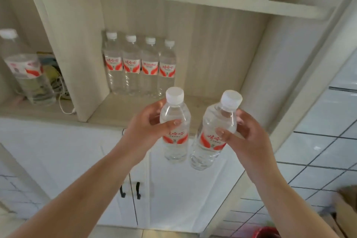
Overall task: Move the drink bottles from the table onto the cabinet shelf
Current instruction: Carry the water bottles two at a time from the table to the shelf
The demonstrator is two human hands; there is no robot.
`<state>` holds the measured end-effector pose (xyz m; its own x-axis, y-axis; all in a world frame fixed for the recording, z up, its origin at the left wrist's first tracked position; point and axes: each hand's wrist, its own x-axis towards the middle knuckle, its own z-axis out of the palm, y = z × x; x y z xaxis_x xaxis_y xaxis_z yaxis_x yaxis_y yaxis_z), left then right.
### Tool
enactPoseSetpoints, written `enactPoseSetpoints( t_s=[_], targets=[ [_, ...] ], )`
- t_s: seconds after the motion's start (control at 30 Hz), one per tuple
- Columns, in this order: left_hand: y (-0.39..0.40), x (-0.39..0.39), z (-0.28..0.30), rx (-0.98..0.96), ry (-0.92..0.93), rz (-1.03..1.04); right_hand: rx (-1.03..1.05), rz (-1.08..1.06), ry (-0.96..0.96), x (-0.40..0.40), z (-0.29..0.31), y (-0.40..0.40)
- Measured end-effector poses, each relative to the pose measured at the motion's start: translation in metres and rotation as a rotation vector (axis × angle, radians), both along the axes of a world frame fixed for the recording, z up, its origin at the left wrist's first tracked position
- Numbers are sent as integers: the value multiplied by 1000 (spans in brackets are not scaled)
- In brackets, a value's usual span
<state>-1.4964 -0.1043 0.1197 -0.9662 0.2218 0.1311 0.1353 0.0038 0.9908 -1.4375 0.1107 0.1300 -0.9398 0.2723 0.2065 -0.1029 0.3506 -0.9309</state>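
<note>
Two bottles were up, left hand (pixel 146 127) wrapping one (pixel 174 127), right hand (pixel 245 133) the other (pixel 214 133); best set beyond both grips, beside the row (pixel 140 65), upright on the shelf (pixel 202 106).

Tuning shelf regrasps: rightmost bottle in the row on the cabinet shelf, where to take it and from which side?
Take the rightmost shelf bottle round its body at the label, from the front-right. Its left side stands close against the next bottle; its right side faces bare shelf. It stands upright.

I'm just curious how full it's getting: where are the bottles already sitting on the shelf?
In the head view, a row of four bottles stands against the back of the cabinet shelf, left of centre beside the divider panel.
</note>
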Motion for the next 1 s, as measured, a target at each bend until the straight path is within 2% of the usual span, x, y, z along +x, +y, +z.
enactPoseSetpoints(
  t_s=[0.2, 0.4, 0.8, 1.0],
  targets=[
    [18, -74, 34, 29, 65, -68, -4, -5, 87, -68, 23, 15],
    [29, -119, 40, -13, 75, -102, 32, -31, 73, -120, 20, 22],
    [51, -157, 32, -36, 33, -12, 79, 87, 28, -179, 13, 38],
    [54, -159, 30, -41, 59, -31, 121, 148, 42, -188, 10, 41]
  ],
)
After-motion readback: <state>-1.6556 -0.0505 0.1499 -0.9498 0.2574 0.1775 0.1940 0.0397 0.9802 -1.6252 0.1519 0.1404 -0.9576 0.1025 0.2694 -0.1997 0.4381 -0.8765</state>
